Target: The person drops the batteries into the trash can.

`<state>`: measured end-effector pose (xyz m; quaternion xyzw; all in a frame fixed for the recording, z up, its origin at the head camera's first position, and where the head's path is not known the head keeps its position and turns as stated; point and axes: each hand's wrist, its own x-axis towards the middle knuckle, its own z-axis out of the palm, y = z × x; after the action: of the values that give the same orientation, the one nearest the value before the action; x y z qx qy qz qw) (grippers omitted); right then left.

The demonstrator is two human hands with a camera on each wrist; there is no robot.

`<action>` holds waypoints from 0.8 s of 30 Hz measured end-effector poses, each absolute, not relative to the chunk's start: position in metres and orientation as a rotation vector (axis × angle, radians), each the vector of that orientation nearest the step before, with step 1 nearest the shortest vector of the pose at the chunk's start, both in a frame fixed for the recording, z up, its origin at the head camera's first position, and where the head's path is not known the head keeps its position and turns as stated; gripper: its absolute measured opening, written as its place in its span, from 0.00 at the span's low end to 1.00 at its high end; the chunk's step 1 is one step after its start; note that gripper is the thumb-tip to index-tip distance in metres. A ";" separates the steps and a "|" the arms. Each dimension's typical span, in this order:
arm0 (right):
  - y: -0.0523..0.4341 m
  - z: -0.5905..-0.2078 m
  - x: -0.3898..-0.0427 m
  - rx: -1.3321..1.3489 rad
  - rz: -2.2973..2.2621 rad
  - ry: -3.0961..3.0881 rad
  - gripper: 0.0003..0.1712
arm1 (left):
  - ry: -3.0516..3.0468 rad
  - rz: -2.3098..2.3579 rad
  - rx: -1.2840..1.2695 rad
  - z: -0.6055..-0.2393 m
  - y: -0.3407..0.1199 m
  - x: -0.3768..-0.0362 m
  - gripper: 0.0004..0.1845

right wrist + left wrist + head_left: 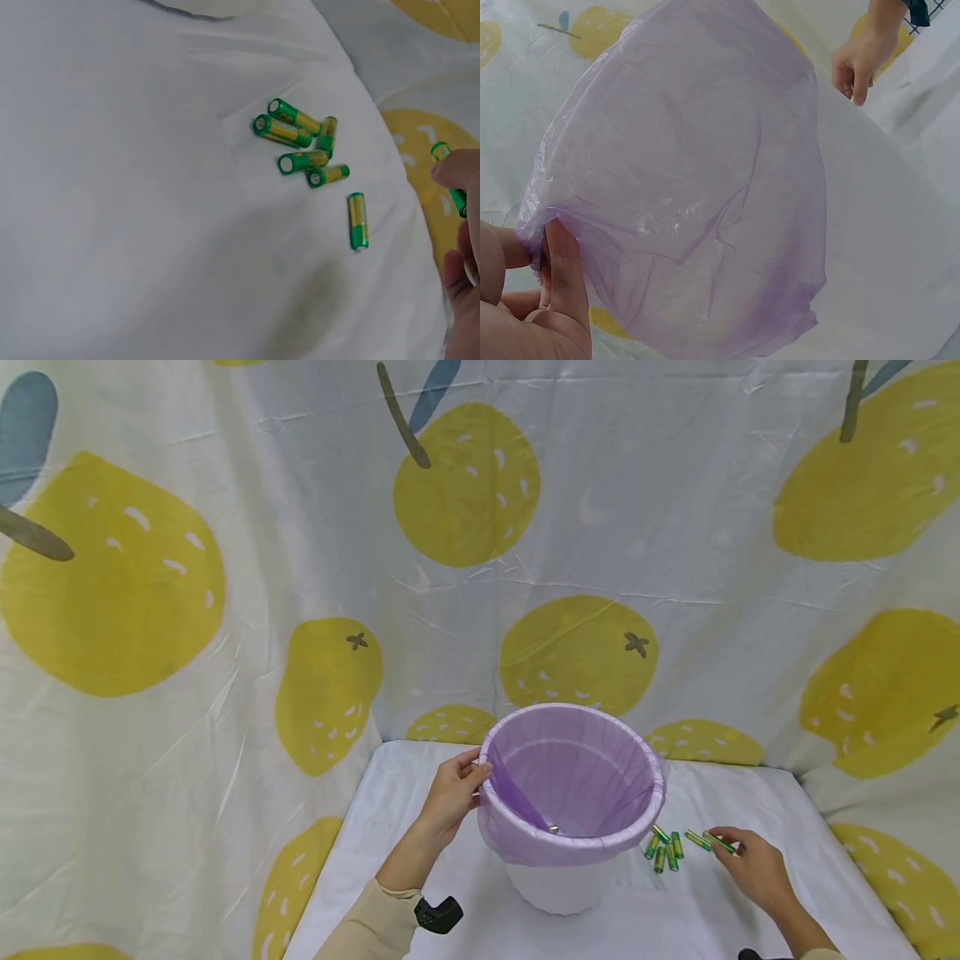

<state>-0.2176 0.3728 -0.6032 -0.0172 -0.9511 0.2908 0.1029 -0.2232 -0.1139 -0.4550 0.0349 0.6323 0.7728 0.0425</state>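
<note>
The right hand (757,867) pinches one battery (448,178) at its fingertips. Just to its left another battery (358,220) lies alone, then a cluster (300,142) beside the bin (572,793). The left hand (452,793) grips the bin's purple liner (697,187) at the rim. Behind hangs a lemon-print cloth (300,568).

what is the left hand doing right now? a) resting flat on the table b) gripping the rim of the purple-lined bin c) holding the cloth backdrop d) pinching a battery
b: the left hand grips the rim of the bin over its purple liner, while the right hand pinches a battery off to the side.
</note>
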 end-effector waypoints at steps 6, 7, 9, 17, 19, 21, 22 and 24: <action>0.369 -0.588 -0.216 0.035 0.824 -2.748 0.13 | 1.931 2.362 0.113 -0.456 -0.114 -0.224 0.28; 0.369 -0.587 -0.216 0.047 0.823 -2.745 0.13 | 1.932 2.362 0.111 -0.456 -0.114 -0.224 0.28; 0.368 -0.583 -0.217 0.067 0.826 -2.743 0.13 | 1.930 2.363 0.104 -0.456 -0.115 -0.224 0.27; 0.361 -0.568 -0.219 0.131 0.822 -2.698 0.13 | 1.932 2.360 0.106 -0.456 -0.116 -0.224 0.27; 0.358 -0.564 -0.218 0.144 0.827 -2.693 0.13 | 1.927 2.362 0.104 -0.456 -0.116 -0.224 0.27; 0.357 -0.560 -0.218 0.157 0.828 -2.684 0.13 | 1.928 2.363 0.109 -0.456 -0.115 -0.224 0.27; 0.356 -0.558 -0.218 0.165 0.832 -2.679 0.13 | 1.928 2.364 0.109 -0.456 -0.115 -0.224 0.27; 0.356 -0.555 -0.218 0.177 0.829 -2.670 0.12 | 1.927 2.364 0.111 -0.456 -0.115 -0.224 0.27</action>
<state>-0.2185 0.3559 -0.5552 0.0621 -0.9393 0.2917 0.1694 -0.2235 -0.1148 -0.4563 0.0363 0.6307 0.7738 0.0449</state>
